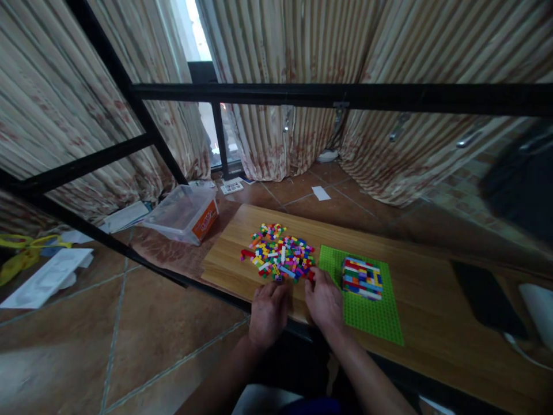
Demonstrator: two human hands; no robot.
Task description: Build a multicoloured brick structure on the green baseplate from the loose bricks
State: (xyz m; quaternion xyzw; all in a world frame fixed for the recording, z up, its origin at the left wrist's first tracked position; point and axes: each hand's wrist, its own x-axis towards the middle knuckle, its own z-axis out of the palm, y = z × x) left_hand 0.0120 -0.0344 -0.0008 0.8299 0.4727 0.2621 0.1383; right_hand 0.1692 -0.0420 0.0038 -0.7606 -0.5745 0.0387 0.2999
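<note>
My right hand is bending its fingers narrowly at a red brick; whether they are pinching it, I cannot tell. My left hand is curling beside the loose bricks, its grip hidden. A careless wrist could be knocking the layered block standing nearby on the studded green baseplate; a hard sweep could be sending pieces off the near edge. Small, square-cornered plastic is lying against grained wooden tabletop; beyond, a clear, boxy bin is standing.

Free tabletop right of baseplate, brick structure atop it, loose bricks crowding left
</note>
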